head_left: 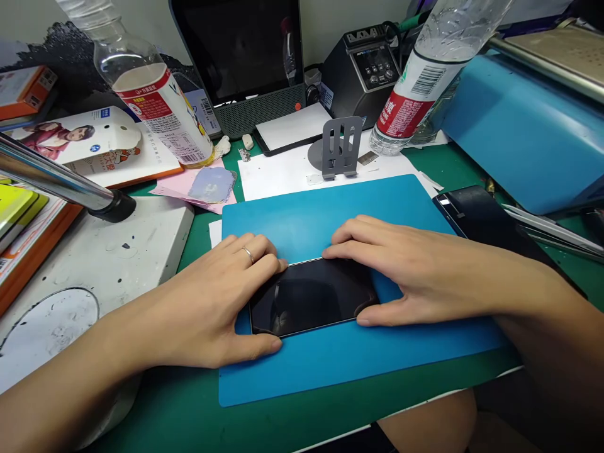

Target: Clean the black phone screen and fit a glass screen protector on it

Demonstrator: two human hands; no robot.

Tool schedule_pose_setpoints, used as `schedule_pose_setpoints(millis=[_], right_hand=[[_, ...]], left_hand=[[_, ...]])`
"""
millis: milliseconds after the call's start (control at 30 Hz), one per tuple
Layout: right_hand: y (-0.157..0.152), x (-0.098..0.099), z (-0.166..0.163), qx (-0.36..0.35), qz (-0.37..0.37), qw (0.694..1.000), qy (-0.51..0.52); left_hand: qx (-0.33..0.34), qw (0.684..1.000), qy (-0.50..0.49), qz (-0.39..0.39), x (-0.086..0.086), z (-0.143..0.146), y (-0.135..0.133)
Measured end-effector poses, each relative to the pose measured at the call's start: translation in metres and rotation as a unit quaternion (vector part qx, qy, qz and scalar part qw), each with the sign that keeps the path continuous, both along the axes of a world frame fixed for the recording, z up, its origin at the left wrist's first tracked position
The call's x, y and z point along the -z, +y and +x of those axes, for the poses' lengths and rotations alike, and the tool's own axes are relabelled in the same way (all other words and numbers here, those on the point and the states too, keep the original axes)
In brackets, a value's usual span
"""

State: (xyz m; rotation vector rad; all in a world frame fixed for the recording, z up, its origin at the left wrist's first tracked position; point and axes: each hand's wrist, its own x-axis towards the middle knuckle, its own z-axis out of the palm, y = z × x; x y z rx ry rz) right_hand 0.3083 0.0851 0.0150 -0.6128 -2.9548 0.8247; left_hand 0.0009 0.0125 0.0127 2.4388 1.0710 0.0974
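A smartphone with a dark, glossy screen lies flat on a blue mat. My left hand grips its left end, thumb along the near edge and fingers at the far edge; a ring sits on one finger. At the right end, my right hand holds the phone in the same way, its thumb at the near corner and fingertips on the far edge. The phone's two ends are partly hidden by the hands. Behind the mat stands a grey metal phone stand.
Two plastic bottles flank a dark screen device at the back. A soldering station stands beside it. To the left are a white base with a metal pole; at right, a blue box and a black flat object.
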Motion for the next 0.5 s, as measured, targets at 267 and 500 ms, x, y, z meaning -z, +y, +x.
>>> schedule_pose_setpoints(millis=[267,500], right_hand=[[0.0005,-0.0011,-0.0001,-0.004,0.006,1.000,-0.001],[0.0009,-0.0014,0.0008,-0.006,0.018,1.000,0.001]], left_hand=[[-0.001,1.000,0.004,-0.006,-0.0012,-0.0003,0.0009],[-0.006,1.000,0.013,0.003,0.0002,-0.0004,-0.0006]])
